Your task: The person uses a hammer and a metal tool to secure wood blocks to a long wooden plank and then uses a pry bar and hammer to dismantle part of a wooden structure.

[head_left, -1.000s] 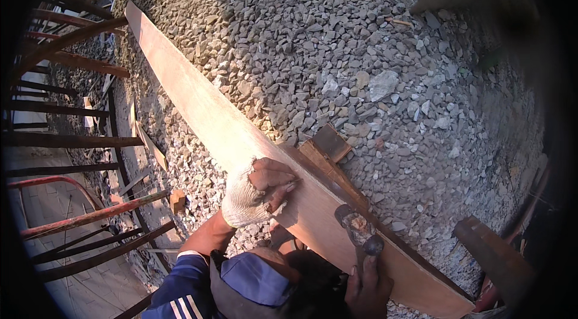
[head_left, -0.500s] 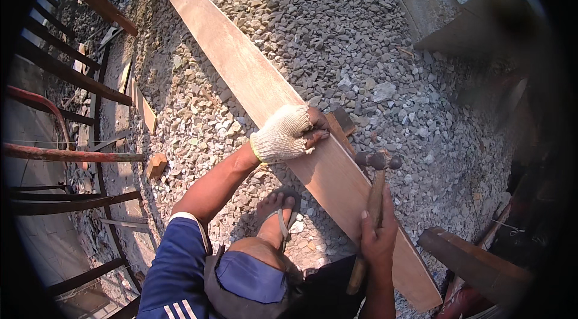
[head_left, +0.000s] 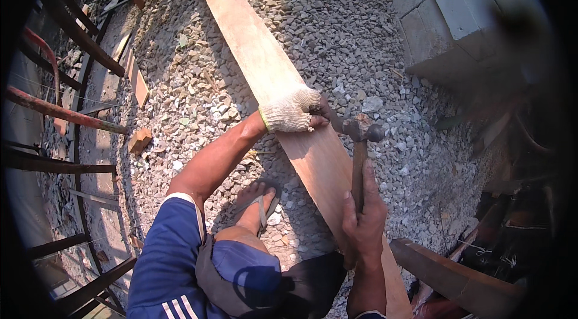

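A long wooden plank [head_left: 274, 69] runs diagonally from the far left down to the near right. My left hand [head_left: 292, 111], in a cream knit glove with bare fingertips, lies across it. Its fingers are bent at the plank's right edge, gripping there; whether they also pinch something small is hidden. In my bare right hand [head_left: 365, 216] is a hammer [head_left: 359, 162], gripped by its wooden handle with the thumb up along it. The dark metal hammer head is just right of my left fingertips, over that edge.
Grey gravel [head_left: 198, 78] covers the ground around my sandalled foot [head_left: 257, 201]. At left stand rusty metal bars [head_left: 66, 117], with a small wood block [head_left: 139, 140] nearby. Concrete blocks [head_left: 430, 24] are at the far right, a dark curved beam [head_left: 457, 277] at the near right.
The view has shifted. The hammer has come closer to my left hand, its head now near the fingertips. My left hand keeps its place on the plank.
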A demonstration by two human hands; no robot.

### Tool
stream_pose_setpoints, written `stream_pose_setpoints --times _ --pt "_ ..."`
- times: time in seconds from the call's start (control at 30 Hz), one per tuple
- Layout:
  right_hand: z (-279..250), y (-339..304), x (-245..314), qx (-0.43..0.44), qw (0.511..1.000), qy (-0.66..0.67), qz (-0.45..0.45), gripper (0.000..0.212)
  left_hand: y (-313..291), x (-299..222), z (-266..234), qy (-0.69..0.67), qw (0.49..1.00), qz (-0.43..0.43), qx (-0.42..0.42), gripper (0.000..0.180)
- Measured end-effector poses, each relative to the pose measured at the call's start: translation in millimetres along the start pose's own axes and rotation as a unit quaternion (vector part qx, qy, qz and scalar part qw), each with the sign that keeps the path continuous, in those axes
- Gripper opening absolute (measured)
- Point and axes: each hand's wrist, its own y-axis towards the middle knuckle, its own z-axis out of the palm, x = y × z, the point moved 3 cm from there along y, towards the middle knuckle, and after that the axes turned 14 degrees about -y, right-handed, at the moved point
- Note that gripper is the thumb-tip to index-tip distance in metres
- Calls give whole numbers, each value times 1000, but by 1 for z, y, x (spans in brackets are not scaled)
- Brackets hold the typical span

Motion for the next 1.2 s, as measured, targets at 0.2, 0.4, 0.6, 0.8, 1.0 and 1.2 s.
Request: stream_pose_setpoints --times 0.2,0.4,0.6,0.8,1.0,1.2 --pt "-11 14 17 -11 999 -47 -13 71 0 -5 -1 10 1000 -11 16 21" --pt "0 16 12 59 983 -175 -17 81 6 -19 -3 60 997 25 31 21" --pt "-23 21 25 -37 994 -96 -26 82 4 -23 -2 10 1000 13 25 18" --pt "5 13 14 57 988 -143 11 79 5 -35 -4 49 998 5 30 18" --pt "1 4 0 91 986 -116 80 82 10 -5 -5 11 999 24 47 18" --pt "25 -6 -7 147 967 -181 103 81 26 -12 -15 -48 996 -30 75 21"
